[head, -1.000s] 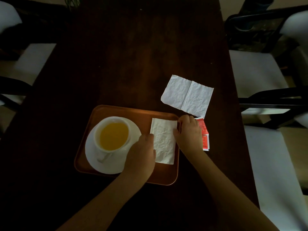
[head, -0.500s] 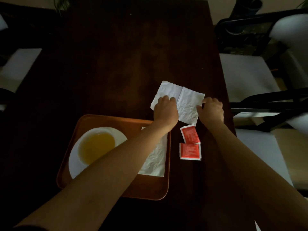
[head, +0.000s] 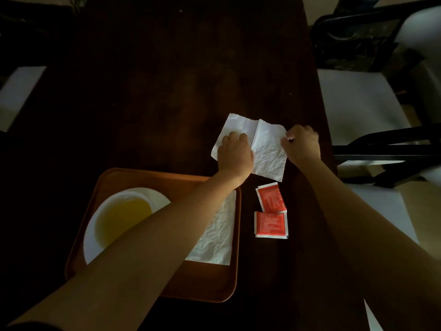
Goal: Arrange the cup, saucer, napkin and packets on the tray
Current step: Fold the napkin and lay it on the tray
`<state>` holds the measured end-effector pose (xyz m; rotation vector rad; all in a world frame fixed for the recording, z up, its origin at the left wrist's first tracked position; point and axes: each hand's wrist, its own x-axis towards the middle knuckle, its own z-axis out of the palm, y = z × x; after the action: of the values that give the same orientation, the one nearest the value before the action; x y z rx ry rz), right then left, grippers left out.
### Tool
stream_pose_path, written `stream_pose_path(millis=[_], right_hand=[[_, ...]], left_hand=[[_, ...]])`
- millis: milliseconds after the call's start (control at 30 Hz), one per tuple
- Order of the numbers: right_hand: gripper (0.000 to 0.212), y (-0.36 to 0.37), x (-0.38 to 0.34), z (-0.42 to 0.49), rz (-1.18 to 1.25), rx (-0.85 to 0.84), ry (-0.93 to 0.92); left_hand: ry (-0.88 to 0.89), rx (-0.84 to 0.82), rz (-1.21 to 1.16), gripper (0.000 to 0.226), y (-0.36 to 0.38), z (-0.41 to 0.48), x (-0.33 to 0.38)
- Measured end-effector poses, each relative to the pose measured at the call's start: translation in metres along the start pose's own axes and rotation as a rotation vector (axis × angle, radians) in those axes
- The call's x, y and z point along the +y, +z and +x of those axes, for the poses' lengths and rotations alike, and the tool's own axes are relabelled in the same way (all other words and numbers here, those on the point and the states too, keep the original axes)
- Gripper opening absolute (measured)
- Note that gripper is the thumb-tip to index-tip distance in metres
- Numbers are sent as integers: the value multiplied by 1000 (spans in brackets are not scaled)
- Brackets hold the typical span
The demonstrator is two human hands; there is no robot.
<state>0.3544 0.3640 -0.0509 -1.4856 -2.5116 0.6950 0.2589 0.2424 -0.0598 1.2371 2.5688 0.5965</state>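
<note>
tray point(head: 205, 285): nearest thing I see, orange-brown, on the dark table point(head: 155, 91), lower left of centre.
cup point(head: 119, 218): white, yellow liquid inside, left part of the tray; my left forearm crosses over its near right side.
saucer point(head: 91, 247): white, under the cup, partly hidden by the same forearm.
folded napkin point(head: 217, 237): white, lies flat along the tray's right side, inside the rim, well behind my hands.
packets point(head: 272, 211): two red ones on the table just right of the tray, one touching the other at a corner. Off the tray, between tray and right forearm, nearer to me than both hands.
open napkin point(head: 269, 151): white, creased down the middle, on the table beyond the tray's far right corner.
left hand point(head: 235, 154): knuckles up, fingers curled, pressing down on the left half of the open napkin. No pinch that I can see.
right hand point(head: 301, 144): curled tight, fingertips pinching the open napkin's far right edge, which is lifted slightly.
chairs point(head: 358, 103): pale seats, dark frames, right of the table.
</note>
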Motion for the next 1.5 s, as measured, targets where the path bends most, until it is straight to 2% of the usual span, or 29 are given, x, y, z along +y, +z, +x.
stream_pose_path(millis=[67,200,333,467,633,733,833,900,967,1067,1133,1200,1267,1333,1433,1500], right_hand=[[14,-5,-6,-2,206,-16,67],[23,-14,-20,-8,570,-64,239],[25,-30,-39,-11,813,-212,229],[25,-43,-57,-15,940,-320,165],[24,-55,-73,-18,1202,-437,83],[18,-57,-82,-18,1232,-465,32],[15,-49,-90,-17,971,-307,20],[22,-39,-92,-18,802,-175,22],[27,-30,-89,-21,696,-115,67],[30,-20,-81,-21,656,-202,210],[23,-17,-75,-25,780,-343,326],[17,-15,-70,-29,1006,-443,377],[12,-16,-66,-33,1148,-434,374],[8,-20,-66,-35,1159,-363,373],[7,-26,-68,-49,1032,-296,341],[14,-26,-67,-66,939,-285,307]], left_hand=[[-8,-2,-12,27,-1,0,0],[-37,-36,-49,27,-3,4,0],[-144,-81,-193,24,-8,12,-3],[-235,-71,-418,30,-19,14,-8],[-420,-84,-942,38,-41,10,-11],[-478,-163,-1170,43,-50,5,-13],[-548,-177,-1378,41,-53,1,-17],[-574,-144,-1398,32,-54,-2,-20],[-618,-128,-1427,31,-55,-5,-23],[-632,-135,-1477,32,-58,-8,-24],[-605,-147,-1485,32,-61,-12,-23],[-592,-156,-1484,32,-64,-15,-20],[-598,-166,-1474,31,-69,-19,-17],[-604,-173,-1449,30,-75,-26,-16],[-592,-130,-1219,29,-79,-48,-13],[-581,-92,-1022,29,-80,-70,-14]])
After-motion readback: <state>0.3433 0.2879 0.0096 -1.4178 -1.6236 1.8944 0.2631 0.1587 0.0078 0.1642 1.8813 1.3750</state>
